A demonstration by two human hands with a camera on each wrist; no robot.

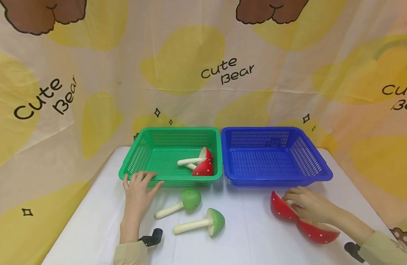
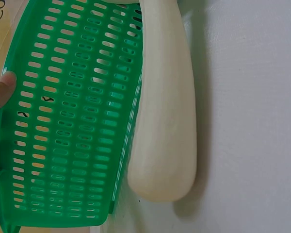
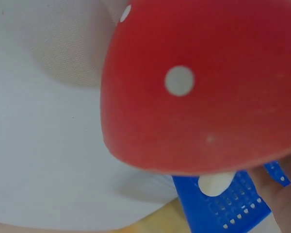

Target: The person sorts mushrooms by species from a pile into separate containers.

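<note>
My left hand rests at the near left rim of the green basket, fingers over the edge and thumb outside; a fingertip touches the rim in the left wrist view. Inside that basket lie two red toy mushrooms. On the cloth nearby are two green-capped toy mushrooms. At the right, my right hand pinches a red toy mushroom by its stem, mostly hidden by the fingers. Another red toy mushroom is below the hand. A red cap fills much of the right wrist view.
A blue basket stands beside the green one, with its inside bare. Both stand on a white-covered table before a printed curtain. Black wrist straps show at both arms.
</note>
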